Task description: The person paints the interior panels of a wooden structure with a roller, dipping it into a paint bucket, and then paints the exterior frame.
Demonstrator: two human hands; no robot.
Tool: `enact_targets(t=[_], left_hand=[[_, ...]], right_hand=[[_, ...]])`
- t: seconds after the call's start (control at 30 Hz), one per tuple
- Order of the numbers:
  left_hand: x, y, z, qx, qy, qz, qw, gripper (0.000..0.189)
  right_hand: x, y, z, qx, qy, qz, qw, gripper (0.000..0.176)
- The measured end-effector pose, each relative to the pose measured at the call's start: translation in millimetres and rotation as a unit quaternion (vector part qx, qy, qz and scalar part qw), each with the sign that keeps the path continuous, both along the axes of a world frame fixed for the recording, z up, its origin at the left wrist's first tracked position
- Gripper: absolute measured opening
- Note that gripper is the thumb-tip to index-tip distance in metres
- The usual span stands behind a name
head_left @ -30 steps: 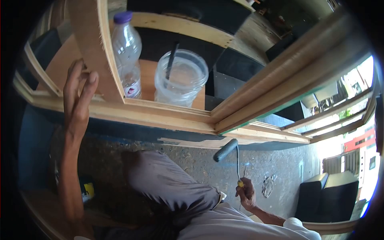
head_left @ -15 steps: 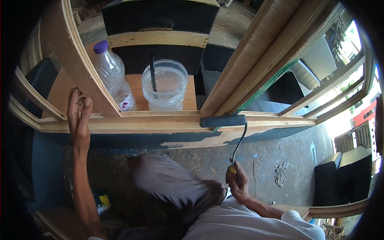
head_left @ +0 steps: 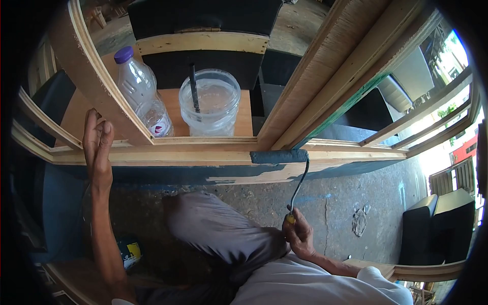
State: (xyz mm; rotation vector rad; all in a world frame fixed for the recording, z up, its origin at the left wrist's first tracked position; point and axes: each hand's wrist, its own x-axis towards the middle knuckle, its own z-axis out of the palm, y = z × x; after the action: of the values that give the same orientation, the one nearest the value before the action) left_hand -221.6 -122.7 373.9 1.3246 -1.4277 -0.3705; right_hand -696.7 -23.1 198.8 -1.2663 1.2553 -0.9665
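My right hand is wrapped around the handle of a paint roller. Its dark blue-grey sleeve lies across the lower rail of a wooden frame, right below the thick uprights. Under the rail, the panel's face is coated dark blue, with a bare wood patch near its middle. My left hand is at the left part of the rail, fingers and thumb stretched upward and apart, beside a curved upright.
Behind the frame, a purple-capped plastic bottle and a clear tub with a dark stick stand on a wooden board. A dark can with a yellow label is low at left. Black upholstered pieces stand at right.
The roller and my right hand have shifted slightly left and down toward the panel's face. My left hand stays by the rail. The view has turned a little.
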Motion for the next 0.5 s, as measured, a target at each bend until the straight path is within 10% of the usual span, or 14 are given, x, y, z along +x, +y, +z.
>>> enact_targets(t=[0.5], left_hand=[[-12.0, -4.6, 8.5, -0.053, -0.009, -0.001, 0.999, 0.051]], right_hand=[[13.9, -12.9, 23.2, -0.112, 0.057, 0.007, 0.992, 0.047]])
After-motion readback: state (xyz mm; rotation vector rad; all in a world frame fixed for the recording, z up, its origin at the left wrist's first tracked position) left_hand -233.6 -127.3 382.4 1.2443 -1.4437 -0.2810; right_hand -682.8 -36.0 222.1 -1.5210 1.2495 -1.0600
